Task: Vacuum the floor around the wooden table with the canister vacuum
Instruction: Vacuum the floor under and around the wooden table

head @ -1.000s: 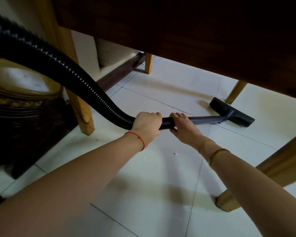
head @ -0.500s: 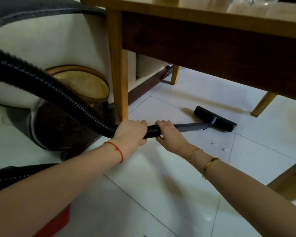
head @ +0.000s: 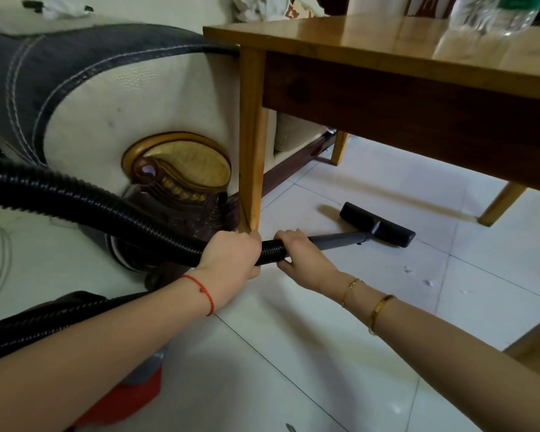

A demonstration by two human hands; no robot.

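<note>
A black floor nozzle [head: 377, 224] lies flat on the white tiled floor [head: 340, 353] beneath the wooden table [head: 387, 45], set between its near left leg [head: 251, 145] and the far legs. A grey wand [head: 337, 240] runs from the nozzle back toward the person and joins a ribbed black hose [head: 106, 210].

The left hand [head: 231, 258] is wrapped over the hose just in front of the foot of the near table leg, fingers curled around it. The right hand [head: 303, 260] grips the hose end where it meets the wand, thumb below and fingers closed over the top; the two hands sit just beside each other. A red string bracelet [head: 205, 291] circles the left wrist, and two gold bracelets [head: 378, 311] the right.

The hose arcs away to the left edge of the view, and a second stretch of it passes under the left forearm near a red and grey body [head: 131, 397], apparently the canister, on the floor at lower left.

Small white specks [head: 429, 282] dot the tiles to the right of the nozzle. A cream sofa arm with dark trim and a carved gold and brown ornament [head: 181, 169] stands just behind the table leg. A clear plastic bottle [head: 490, 14] rests on the surface at upper right.
</note>
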